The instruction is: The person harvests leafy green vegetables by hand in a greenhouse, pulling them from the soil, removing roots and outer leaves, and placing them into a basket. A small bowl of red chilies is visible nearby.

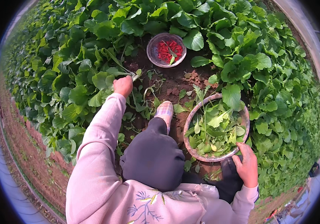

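Observation:
My left hand (123, 86) is closed around a small bunch of pale leafy-green stems (134, 76) at the edge of the left row. Broad green leaves surround that wrist, and the fingers are partly hidden. On the right, a round, soil-stained basin (187, 140) holds loose picked leaves (218, 128), a few of them yellowish. My right hand (245, 165) grips the basin's near right rim, fingers over the edge and thumb outside. Straight ahead, a smaller bowl (152, 57) contains many short red pieces (169, 51), perhaps ties, with a leafy sprig lying on them.
Dense leafy greens (78, 56) grow on the left, ahead and on the right (272, 117). Between them runs brown soil (174, 81) with scattered leaves. My plaid shoe (164, 109) stands there, close to the basin. Bare earth (33, 156) borders the left row.

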`<state>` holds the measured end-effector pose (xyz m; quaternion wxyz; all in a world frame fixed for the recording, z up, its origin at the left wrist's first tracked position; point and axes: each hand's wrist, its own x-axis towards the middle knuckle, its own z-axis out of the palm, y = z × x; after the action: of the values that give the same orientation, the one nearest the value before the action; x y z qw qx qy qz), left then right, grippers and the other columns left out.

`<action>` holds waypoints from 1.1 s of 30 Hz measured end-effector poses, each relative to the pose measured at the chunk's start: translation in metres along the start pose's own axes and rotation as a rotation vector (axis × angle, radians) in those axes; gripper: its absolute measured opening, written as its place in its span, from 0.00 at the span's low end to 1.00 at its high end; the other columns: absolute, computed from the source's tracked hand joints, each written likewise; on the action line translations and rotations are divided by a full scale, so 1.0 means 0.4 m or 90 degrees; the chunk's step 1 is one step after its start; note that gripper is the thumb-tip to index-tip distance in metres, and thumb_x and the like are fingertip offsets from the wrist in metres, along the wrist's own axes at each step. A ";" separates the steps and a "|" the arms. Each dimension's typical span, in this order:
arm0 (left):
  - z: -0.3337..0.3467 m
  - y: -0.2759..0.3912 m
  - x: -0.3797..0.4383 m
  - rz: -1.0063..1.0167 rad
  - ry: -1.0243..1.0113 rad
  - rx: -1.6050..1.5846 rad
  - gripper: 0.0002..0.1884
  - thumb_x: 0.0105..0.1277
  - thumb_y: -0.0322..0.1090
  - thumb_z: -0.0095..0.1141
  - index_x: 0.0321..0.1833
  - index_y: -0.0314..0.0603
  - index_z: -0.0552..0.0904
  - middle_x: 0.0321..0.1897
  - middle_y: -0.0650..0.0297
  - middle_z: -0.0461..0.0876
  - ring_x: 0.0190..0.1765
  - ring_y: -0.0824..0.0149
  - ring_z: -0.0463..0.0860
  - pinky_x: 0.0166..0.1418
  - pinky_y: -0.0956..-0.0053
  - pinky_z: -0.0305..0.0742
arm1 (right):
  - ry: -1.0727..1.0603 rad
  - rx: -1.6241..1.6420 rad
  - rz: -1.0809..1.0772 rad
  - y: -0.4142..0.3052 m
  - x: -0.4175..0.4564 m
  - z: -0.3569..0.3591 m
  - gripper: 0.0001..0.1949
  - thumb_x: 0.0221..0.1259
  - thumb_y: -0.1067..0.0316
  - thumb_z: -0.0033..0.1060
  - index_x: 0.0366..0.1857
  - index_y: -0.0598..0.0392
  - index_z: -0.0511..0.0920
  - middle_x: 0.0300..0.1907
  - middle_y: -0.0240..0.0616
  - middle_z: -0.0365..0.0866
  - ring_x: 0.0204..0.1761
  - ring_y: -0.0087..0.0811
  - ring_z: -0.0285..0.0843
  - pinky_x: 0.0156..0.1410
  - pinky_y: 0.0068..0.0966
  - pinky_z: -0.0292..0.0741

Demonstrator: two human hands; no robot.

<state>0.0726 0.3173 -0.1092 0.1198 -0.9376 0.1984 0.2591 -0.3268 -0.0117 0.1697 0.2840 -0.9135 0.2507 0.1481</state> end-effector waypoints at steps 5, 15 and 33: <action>-0.110 0.059 -0.069 0.118 0.036 -0.126 0.22 0.55 0.43 0.63 0.53 0.45 0.82 0.44 0.51 0.87 0.47 0.46 0.85 0.50 0.55 0.79 | 0.062 0.053 0.015 -0.004 -0.032 -0.006 0.22 0.51 0.74 0.65 0.53 0.61 0.77 0.52 0.53 0.80 0.54 0.54 0.78 0.60 0.39 0.75; -0.606 0.329 -0.413 0.492 -0.121 -0.755 0.20 0.63 0.36 0.65 0.56 0.35 0.79 0.44 0.65 0.84 0.45 0.72 0.80 0.54 0.72 0.76 | 0.227 0.196 -0.177 -0.083 -0.055 -0.013 0.21 0.54 0.72 0.65 0.54 0.60 0.78 0.54 0.46 0.82 0.58 0.46 0.78 0.65 0.34 0.73; -0.683 0.712 -0.895 0.579 -0.183 -0.916 0.18 0.69 0.38 0.59 0.54 0.32 0.81 0.43 0.62 0.85 0.42 0.73 0.82 0.48 0.75 0.78 | 0.275 1.113 -0.204 0.005 -0.192 -0.053 0.18 0.62 0.75 0.60 0.58 0.57 0.79 0.51 0.32 0.84 0.49 0.26 0.81 0.58 0.25 0.77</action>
<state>-0.2129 0.0846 0.2755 -0.5944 -0.5733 0.3248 0.4610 -0.3889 0.0030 0.2172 0.8388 -0.4046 0.1913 -0.3099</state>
